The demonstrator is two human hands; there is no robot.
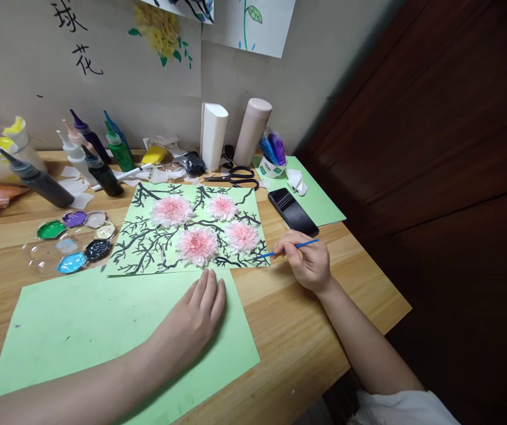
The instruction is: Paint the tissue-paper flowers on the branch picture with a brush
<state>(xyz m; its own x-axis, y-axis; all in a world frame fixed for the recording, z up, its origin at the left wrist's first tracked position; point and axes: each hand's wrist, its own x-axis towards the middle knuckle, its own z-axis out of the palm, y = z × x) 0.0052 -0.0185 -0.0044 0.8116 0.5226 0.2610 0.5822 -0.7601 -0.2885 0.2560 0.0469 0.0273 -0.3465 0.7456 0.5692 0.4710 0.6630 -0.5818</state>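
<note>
My right hand (305,260) is closed around a thin blue paintbrush (297,246). The brush tip meets the lower right part of a light green picture (124,227). Black painted branches spread over that sheet, with several raised pink flowers (198,244) among them. My left hand (203,307) lies flat, fingers stretched, its fingertips at the picture's lower edge. Beneath its palm is a plain green sheet (80,330) with small dark specks. To the left of the picture sits a clear paint palette (41,257) with green, purple, black, blue and pale paints.
Several paint bottles (118,147) stand along the wall. Scissors (235,176), a white container (214,137), a pinkish bottle (253,133) and a small tub (271,168) are behind the picture. A phone (293,211) lies right, partly on another green sheet (324,200).
</note>
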